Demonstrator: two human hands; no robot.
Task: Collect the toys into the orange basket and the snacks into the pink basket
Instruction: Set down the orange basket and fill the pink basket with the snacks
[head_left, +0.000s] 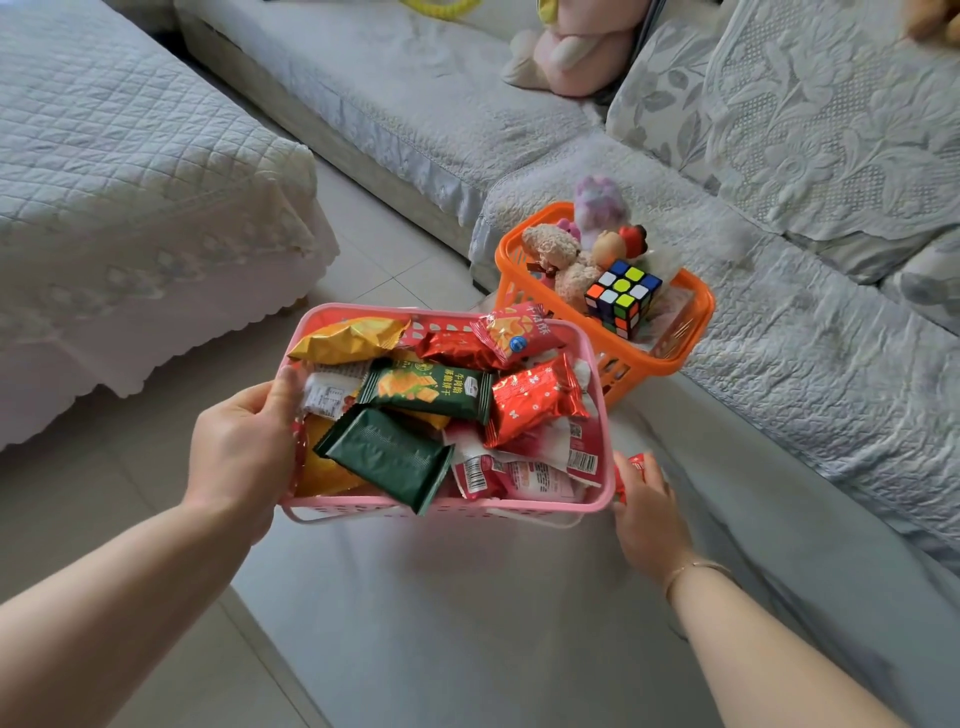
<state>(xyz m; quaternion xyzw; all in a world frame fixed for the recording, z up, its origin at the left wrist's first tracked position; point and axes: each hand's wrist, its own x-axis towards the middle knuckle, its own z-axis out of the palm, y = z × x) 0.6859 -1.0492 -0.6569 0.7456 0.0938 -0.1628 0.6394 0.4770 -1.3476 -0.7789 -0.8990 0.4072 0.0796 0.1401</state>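
Observation:
The pink basket (605, 483) hangs in the air in front of me, heaped with several snack packets in green (387, 457), red (532, 400) and yellow wrappers. My left hand (244, 447) grips its left rim, thumb over the edge. My right hand (649, 514) holds the right end, with a small red packet (635, 465) pinched against it. The orange basket (696, 312) stands on the sofa seat just beyond, holding a puzzle cube (621, 296), a tan plush bear (553, 249) and other small toys.
A grey quilted L-shaped sofa (810, 364) runs along the right and the back. A large pink plush toy (576, 47) sits on its far corner. A covered ottoman or bed (130, 208) stands at the left. Tiled floor lies between them.

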